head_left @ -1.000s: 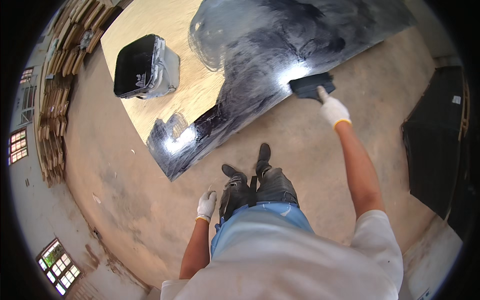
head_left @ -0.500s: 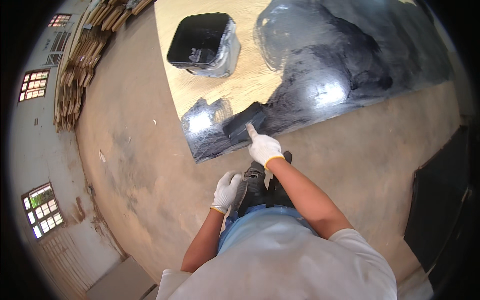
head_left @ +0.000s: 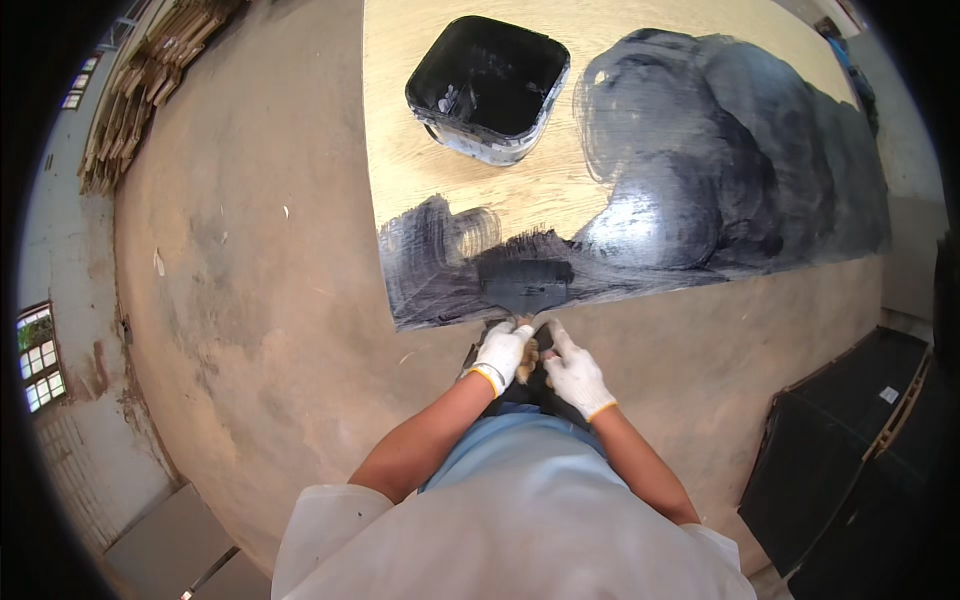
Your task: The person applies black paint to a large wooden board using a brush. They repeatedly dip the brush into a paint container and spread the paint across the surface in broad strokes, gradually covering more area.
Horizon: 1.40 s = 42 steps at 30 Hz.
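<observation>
A wide, flat, black-coated spreading tool [head_left: 525, 285] lies on the near edge of the pale wood-grain board [head_left: 395, 130]. Its neck narrows toward me to a wooden handle [head_left: 527, 362]. Whether it is a brush or a scraper is not plain. My left hand [head_left: 503, 350], in a white knit glove, is closed around the handle by the neck. Just right of the handle is my right hand [head_left: 577, 372], gloved alike, index finger stretched toward the tool and apart from the thumb; its other fingers are partly hidden. Streaky black coating [head_left: 690, 150] covers much of the board.
On the board's far left part stands a square bucket [head_left: 490, 80] with black inside. Stacked boards [head_left: 150, 80] line the wall at far left. At right stand large black panels [head_left: 840, 420]. Brown floor [head_left: 250, 260] surrounds the board's near and left sides.
The tool has turned from slanted to nearly square with the board's edge and shifted slightly right. My left hand has come up from my side to its handle. My right hand has moved lower and right.
</observation>
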Each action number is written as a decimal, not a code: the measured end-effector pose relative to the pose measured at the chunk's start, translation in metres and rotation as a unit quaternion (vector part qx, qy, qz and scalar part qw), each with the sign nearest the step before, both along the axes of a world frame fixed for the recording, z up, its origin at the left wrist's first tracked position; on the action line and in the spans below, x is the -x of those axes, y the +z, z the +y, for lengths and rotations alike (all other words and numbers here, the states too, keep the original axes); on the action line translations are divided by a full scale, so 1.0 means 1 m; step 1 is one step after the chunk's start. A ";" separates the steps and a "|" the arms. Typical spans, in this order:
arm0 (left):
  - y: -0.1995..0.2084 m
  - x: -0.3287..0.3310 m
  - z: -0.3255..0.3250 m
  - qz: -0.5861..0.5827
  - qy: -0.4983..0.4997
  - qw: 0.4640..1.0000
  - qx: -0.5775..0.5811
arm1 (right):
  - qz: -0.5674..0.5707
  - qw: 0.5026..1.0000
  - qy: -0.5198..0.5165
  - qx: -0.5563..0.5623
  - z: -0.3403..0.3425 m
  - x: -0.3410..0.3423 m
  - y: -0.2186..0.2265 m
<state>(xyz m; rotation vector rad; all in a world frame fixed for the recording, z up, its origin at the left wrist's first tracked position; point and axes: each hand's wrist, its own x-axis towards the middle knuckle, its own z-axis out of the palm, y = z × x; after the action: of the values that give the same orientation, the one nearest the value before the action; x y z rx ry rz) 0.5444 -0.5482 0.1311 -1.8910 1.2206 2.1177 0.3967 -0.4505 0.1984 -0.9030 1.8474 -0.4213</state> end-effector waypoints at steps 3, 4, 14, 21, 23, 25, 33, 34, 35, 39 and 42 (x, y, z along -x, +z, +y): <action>-0.006 -0.037 -0.004 -0.058 0.001 0.995 0.078 | -0.105 0.979 -0.166 -0.058 0.028 0.026 0.012; 0.012 -0.047 -0.007 -0.091 -0.036 0.982 0.161 | -0.112 0.967 -0.223 -0.059 0.042 0.036 0.009; 0.045 0.063 -0.110 -0.260 -0.245 0.890 0.282 | -0.094 0.972 -0.212 -0.036 0.096 0.117 -0.014; 0.011 -0.118 -0.184 -0.376 -0.186 0.853 0.310 | -0.096 0.966 -0.240 -0.031 0.142 0.193 -0.032; 0.006 -0.128 -0.154 -0.407 -0.165 0.844 0.309 | -0.083 0.967 -0.236 -0.056 0.156 0.203 -0.034; -0.001 -0.112 -0.093 -0.399 -0.238 0.829 0.312 | -0.101 0.960 -0.246 -0.087 0.158 0.203 -0.025; 0.034 -0.048 -0.067 -0.382 -0.186 0.866 0.263 | -0.096 0.971 -0.207 -0.071 0.130 0.204 -0.017; 0.027 -0.061 -0.105 -0.377 -0.184 0.869 0.262 | -0.098 0.976 -0.182 -0.064 0.121 0.203 -0.020; 0.026 -0.060 -0.137 -0.381 -0.159 0.867 0.279 | -0.094 0.980 -0.167 -0.060 0.112 0.204 -0.020; 0.011 -0.069 -0.197 -0.380 -0.232 0.846 0.294 | -0.097 0.984 -0.142 -0.052 0.085 0.201 -0.019; 0.018 -0.004 -0.139 -0.297 -0.267 0.851 0.340 | -0.060 0.975 -0.209 -0.047 0.084 0.222 -0.018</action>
<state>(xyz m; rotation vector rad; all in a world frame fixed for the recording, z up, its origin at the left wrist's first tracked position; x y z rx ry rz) 0.5485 -0.6870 0.1493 -1.8408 2.1254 0.7622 0.1743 -0.3665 0.1803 -0.4092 1.9253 -0.6272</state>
